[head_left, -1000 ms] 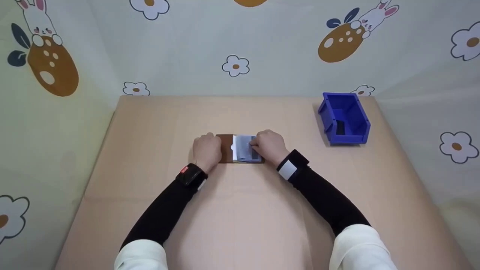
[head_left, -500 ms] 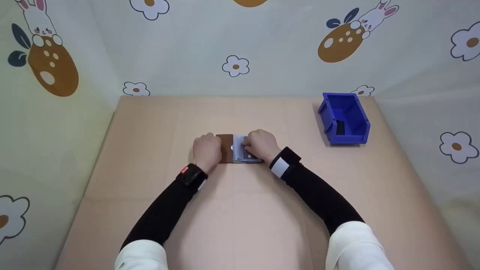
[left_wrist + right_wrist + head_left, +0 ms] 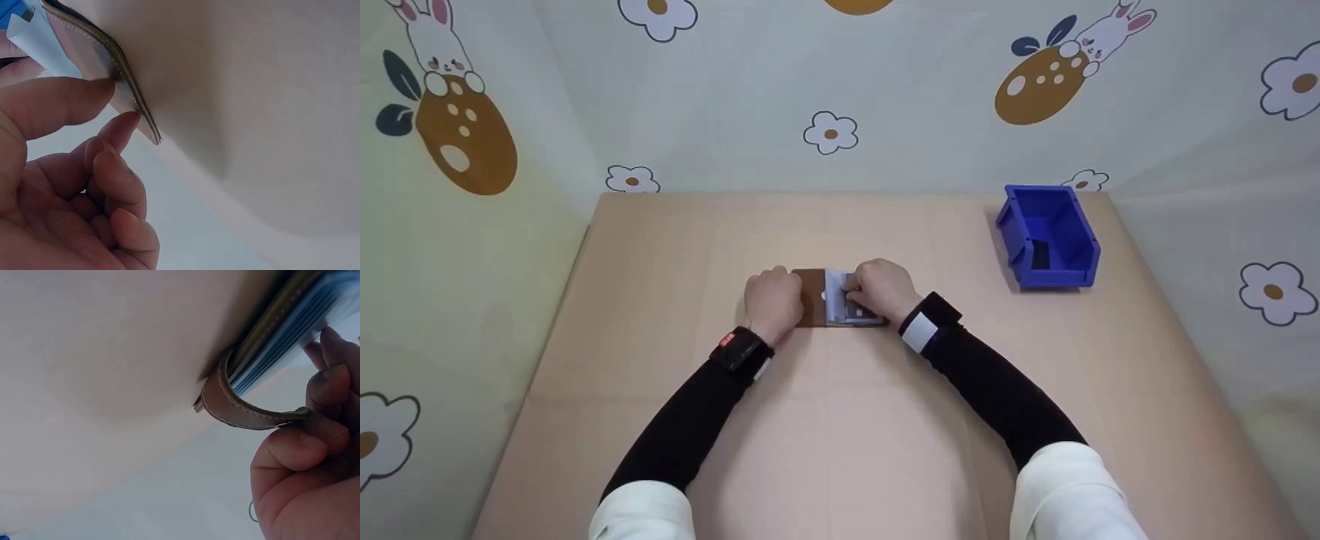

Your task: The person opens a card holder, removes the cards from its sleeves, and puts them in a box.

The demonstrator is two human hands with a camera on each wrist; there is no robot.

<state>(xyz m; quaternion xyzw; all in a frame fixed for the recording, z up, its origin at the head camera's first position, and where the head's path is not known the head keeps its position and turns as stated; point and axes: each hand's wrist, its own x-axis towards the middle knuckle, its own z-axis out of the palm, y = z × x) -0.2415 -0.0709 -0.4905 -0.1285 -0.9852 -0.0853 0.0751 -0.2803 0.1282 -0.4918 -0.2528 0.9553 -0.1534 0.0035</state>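
A brown leather card holder (image 3: 811, 298) lies unfolded on the table, with clear plastic card sleeves (image 3: 835, 298) in its right half. My left hand (image 3: 774, 304) pinches the outer edge of the left cover (image 3: 93, 53) between thumb and index finger, its other fingers curled below. Over the right half, my right hand (image 3: 887, 289) pinches a sleeve at fingertips. A dark card (image 3: 856, 307) shows beneath those fingers. Up close in the right wrist view, the stacked sleeve edges (image 3: 287, 340) show blue, and a stitched leather strap (image 3: 236, 409) curves out by the right hand's fingers.
A blue plastic bin (image 3: 1050, 240) stands at the table's back right, with a small black piece (image 3: 1040, 255) in it. The light brown table (image 3: 840, 435) meets a patterned cloth backdrop (image 3: 735, 97) behind and at both sides.
My right hand has moved left across the sleeves, turning a sleeve over toward the holder's fold and exposing more of the dark card. My left hand keeps its grip on the left cover.
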